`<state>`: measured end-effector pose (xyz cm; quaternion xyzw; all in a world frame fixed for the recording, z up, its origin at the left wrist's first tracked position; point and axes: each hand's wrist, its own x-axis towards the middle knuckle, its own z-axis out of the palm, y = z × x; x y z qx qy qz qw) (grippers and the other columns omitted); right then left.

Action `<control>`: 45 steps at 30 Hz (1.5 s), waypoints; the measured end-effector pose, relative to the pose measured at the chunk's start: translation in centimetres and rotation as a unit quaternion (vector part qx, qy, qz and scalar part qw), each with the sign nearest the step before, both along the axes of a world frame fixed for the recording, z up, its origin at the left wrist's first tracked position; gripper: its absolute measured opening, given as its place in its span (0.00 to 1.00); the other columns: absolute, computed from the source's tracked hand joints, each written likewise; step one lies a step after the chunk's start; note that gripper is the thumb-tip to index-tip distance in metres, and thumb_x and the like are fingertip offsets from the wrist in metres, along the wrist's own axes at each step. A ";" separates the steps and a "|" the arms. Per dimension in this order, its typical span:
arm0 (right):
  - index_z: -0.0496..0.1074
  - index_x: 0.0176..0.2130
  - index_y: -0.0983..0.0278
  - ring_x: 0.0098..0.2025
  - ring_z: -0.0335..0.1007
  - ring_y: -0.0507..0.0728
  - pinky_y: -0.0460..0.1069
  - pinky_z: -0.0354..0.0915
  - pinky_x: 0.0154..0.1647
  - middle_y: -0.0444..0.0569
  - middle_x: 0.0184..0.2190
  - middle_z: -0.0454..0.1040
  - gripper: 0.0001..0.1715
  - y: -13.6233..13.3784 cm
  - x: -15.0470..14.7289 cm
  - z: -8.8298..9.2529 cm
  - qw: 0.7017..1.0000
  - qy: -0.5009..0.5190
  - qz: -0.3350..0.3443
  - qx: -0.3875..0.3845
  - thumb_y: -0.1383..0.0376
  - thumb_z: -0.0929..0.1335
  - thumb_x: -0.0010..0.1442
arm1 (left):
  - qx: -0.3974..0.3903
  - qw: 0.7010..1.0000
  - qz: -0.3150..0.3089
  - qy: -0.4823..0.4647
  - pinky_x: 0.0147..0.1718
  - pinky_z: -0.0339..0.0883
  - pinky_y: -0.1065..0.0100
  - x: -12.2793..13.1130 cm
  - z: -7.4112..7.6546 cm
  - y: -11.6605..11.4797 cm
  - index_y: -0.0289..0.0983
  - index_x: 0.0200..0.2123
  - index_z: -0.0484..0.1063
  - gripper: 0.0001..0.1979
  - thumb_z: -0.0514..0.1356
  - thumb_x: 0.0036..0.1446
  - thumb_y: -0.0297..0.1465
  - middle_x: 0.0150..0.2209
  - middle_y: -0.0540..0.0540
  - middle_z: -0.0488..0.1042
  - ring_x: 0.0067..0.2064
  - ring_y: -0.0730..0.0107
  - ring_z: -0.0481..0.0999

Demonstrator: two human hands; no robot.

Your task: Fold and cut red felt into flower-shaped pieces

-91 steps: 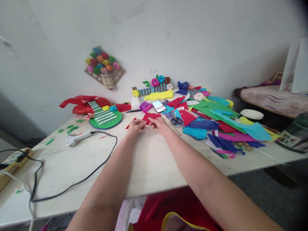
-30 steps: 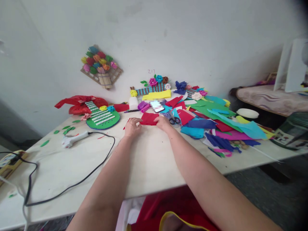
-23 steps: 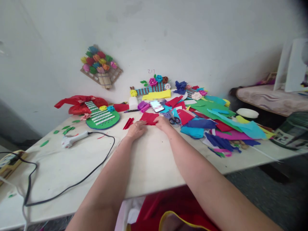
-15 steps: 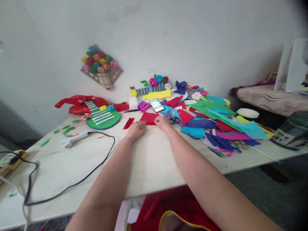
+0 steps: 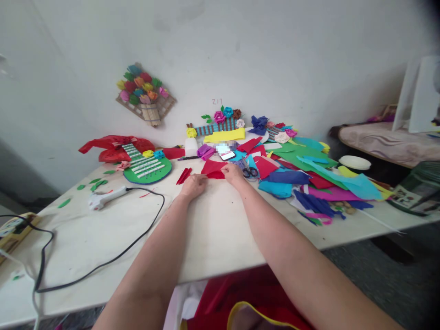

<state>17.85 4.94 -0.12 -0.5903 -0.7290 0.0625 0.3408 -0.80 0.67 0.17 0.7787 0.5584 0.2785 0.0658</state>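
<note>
Behind the cluttered surface (image 5: 215, 238) rises a pale wall (image 5: 220, 55). On my feed, the red sheet (image 5: 213, 168) sits between the left hand (image 5: 193, 186) and the right hand (image 5: 233, 175). I see the right pinching its near right end; whether the left grips, I cannot tell. Folded red strips (image 5: 184, 176) lie beside the left, scissors (image 5: 250, 172) beside the right.

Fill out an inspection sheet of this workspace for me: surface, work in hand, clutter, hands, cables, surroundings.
Surface: pale table, a few dark specks.
Work in hand: red sheet; red strips to its left, apart from it.
Clutter: coloured paper heaped at right; scissors and phone near the sheet.
Hands: left hand at the sheet's near left corner; right hand closed at its right edge.
Cables: black cable loops from glue gun.
Surroundings: wall with flower decoration.
</note>
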 end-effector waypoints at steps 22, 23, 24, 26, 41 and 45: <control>0.74 0.27 0.65 0.34 0.70 0.56 0.50 0.64 0.40 0.49 0.30 0.76 0.10 0.3 -0.6 -0.4 0.975 0.205 0.066 0.048 0.71 0.63 0.48 | -0.001 0.995 0.101 -0.026 0.39 0.66 0.67 -0.8 -0.6 0.9 0.34 0.35 0.78 0.17 0.53 0.42 0.23 0.31 0.42 0.77 0.34 0.62 0.75; 0.74 0.28 0.65 0.34 0.70 0.56 0.50 0.64 0.40 0.48 0.30 0.76 0.11 0.3 -0.6 -0.4 0.974 0.212 0.070 0.047 0.72 0.63 0.47 | 0.002 0.995 0.099 -0.031 0.39 0.67 0.67 -0.8 -0.7 1.0 0.35 0.34 0.78 0.17 0.53 0.42 0.23 0.31 0.42 0.78 0.34 0.62 0.75; 0.74 0.29 0.65 0.34 0.71 0.56 0.50 0.64 0.40 0.48 0.30 0.76 0.13 0.3 -0.6 -0.4 0.973 0.214 0.073 0.048 0.74 0.62 0.46 | 0.005 0.995 0.097 -0.035 0.39 0.67 0.67 -0.8 -0.7 1.0 0.35 0.34 0.78 0.16 0.54 0.42 0.23 0.31 0.43 0.78 0.34 0.62 0.75; 0.75 0.29 0.64 0.35 0.71 0.56 0.49 0.64 0.41 0.47 0.30 0.77 0.15 0.3 -0.6 -0.4 0.974 0.208 0.076 0.056 0.75 0.62 0.45 | 0.012 0.995 0.094 -0.040 0.39 0.67 0.67 -0.8 -0.8 1.1 0.37 0.33 0.78 0.16 0.54 0.42 0.23 0.32 0.44 0.78 0.33 0.62 0.75; 0.73 0.21 0.63 0.30 0.70 0.54 0.49 0.65 0.36 0.46 0.25 0.75 0.04 0.8 -0.9 -0.8 0.955 0.236 0.145 0.107 0.71 0.68 0.43 | -0.004 0.995 0.088 -0.044 0.44 0.66 0.67 -0.7 -0.6 0.6 0.41 0.56 0.61 0.30 0.55 0.46 0.23 0.45 0.47 0.75 0.46 0.64 0.72; 0.73 0.20 0.63 0.29 0.70 0.54 0.48 0.66 0.35 0.46 0.25 0.75 0.04 0.6 -1.5 -0.6 0.944 0.242 0.196 0.106 0.72 0.68 0.42 | 0.030 0.994 0.104 -0.025 0.45 0.65 0.65 -0.5 -0.4 0.5 0.44 0.56 0.60 0.28 0.54 0.51 0.26 0.44 0.48 0.75 0.48 0.64 0.71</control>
